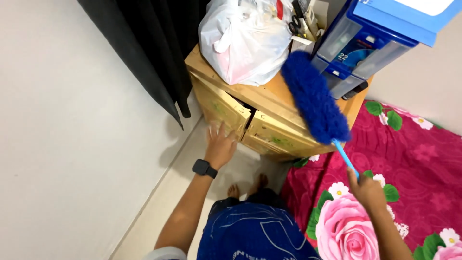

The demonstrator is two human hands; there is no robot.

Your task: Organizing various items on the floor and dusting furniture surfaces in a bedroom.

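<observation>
My right hand grips the light-blue handle of a fluffy dark-blue duster. Its head lies across the top of a small wooden cabinet, beside a white plastic bag and against a blue and grey dispenser. My left hand, with a black watch on the wrist, is spread open and reaches toward the cabinet's left door, which stands slightly ajar. The fingertips are at the door's lower edge.
A black curtain hangs left of the cabinet against a white wall. A pink floral mattress cover lies to the right. Scissors and combs stick up behind the bag. My bare feet stand on pale floor tiles.
</observation>
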